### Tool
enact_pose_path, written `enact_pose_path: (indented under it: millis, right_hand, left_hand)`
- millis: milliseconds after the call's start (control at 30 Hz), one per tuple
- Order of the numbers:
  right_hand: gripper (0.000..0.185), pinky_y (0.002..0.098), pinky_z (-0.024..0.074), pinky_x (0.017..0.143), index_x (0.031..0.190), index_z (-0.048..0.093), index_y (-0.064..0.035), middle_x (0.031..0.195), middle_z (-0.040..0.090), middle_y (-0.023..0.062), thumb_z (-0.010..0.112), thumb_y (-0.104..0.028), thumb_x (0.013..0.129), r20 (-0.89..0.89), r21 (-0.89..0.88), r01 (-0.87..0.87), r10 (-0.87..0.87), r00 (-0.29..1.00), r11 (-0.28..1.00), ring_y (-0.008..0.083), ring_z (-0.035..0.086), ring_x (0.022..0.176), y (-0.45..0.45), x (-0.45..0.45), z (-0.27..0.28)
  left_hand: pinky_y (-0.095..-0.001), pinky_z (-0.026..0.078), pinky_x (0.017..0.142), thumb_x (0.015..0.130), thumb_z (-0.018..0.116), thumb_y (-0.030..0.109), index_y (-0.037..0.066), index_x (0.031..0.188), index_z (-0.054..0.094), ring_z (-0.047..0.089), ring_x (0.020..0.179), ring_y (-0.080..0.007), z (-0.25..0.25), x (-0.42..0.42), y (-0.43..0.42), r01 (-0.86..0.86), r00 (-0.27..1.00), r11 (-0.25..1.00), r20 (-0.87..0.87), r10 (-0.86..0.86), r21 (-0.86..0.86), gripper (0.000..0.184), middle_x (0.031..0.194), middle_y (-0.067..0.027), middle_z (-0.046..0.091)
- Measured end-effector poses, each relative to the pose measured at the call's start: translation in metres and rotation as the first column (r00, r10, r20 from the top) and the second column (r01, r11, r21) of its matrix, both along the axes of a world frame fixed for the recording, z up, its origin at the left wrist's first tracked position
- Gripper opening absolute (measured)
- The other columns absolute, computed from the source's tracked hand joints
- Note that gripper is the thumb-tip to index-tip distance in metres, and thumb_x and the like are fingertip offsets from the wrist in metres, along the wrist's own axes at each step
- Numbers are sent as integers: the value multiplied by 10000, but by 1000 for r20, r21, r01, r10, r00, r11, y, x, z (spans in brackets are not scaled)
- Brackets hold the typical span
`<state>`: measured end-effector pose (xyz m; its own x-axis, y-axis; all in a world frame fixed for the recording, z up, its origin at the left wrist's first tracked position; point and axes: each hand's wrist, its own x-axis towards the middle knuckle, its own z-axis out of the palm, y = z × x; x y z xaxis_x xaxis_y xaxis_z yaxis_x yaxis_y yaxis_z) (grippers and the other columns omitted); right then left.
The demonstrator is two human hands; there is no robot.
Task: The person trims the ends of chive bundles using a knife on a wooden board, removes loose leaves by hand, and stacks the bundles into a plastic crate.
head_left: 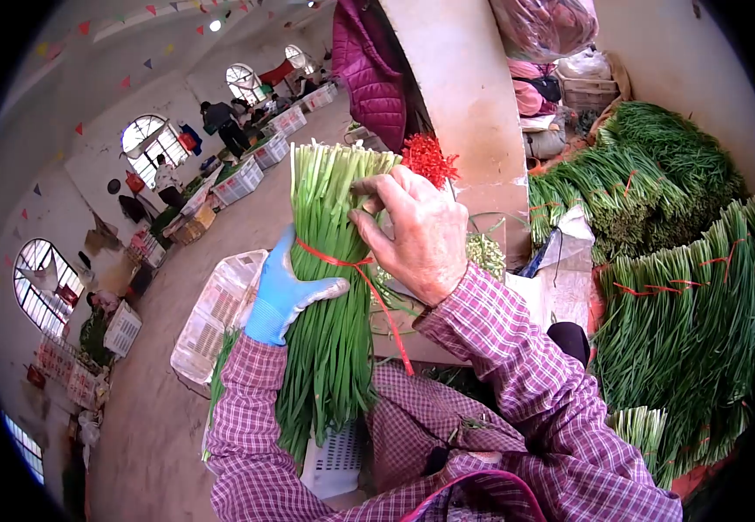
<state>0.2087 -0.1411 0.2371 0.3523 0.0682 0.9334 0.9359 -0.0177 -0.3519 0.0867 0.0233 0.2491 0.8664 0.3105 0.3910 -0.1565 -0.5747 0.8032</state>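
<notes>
My left hand [295, 287], in a blue glove with a greyish thumb tip, is closed around an upright bunch of garlic chives [325, 348]. The pale cut ends point up and the green leaves hang down. A red tie [334, 257] circles the bunch, and its loose tail dangles to the right. My bare right hand [416, 230] is at the upper right side of the bunch, below the cut ends. Its thumb and curled fingers pinch at the outer stalks; exactly what lies between the fingertips is partly hidden.
Tied chive bundles [682, 304] are piled at the right. Red ties [429, 159] lie beyond my right hand. A white crate [221, 304] stands at the left, another basket [334, 465] below the bunch. A purple jacket [369, 74] hangs ahead. People [225, 126] and crates line the far wall.
</notes>
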Motion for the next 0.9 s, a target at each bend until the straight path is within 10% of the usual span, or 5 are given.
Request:
enact_pose_path:
  millis: [133,267,400,533,900]
  right_hand:
    - [166,360,475,577,887,647,-27,713,586,62,656,-165,795,-130,38,-209,213,969,977,223,610,630,27,13,-15]
    - [252,211,401,546,969,664,5,717,585,-22,641,-224,865,-546,369,-763,788,285,531,42,496,593,14,28,-40]
    - [197,221,417,555,940,661,-23,700,565,-22,621,-208,884,-609,464,-733,780,145,498,54,506,591,-29,63,-102]
    - [350,386,519,670,943,629,-42,821,644,114,579,-387,906,-330,-739,-100,-230,916,666,262,644,735,-30,78,-195]
    - [439,427,534,698,1089,478,-9,921,592,191,664,-286,804,-244,-872,-106,-236,941,477,334,637,861,21,69,-266]
  left_hand:
    - [-348,462,976,576,902,142,-12,1338,455,587,1106,-195,-3,-13,23,-81,997,973,4,82,218,898,1223,-112,603]
    - [-377,448,987,536,904,250,1,1339,464,584,1141,-271,-6,-24,44,-227,962,803,-3,275,551,949,1227,-164,598]
    - [-419,467,948,492,884,221,73,1365,459,581,1093,-345,-34,-32,53,-246,949,574,75,305,781,982,1191,-174,581]
    - [-440,470,873,507,857,292,179,1410,420,564,1008,-314,-111,-26,76,-108,884,465,-130,450,879,1010,1083,-138,548]
    - [-509,366,1030,467,872,591,14,1472,215,441,1241,-426,-195,-1,72,58,778,607,-417,470,793,1333,1381,-245,415]
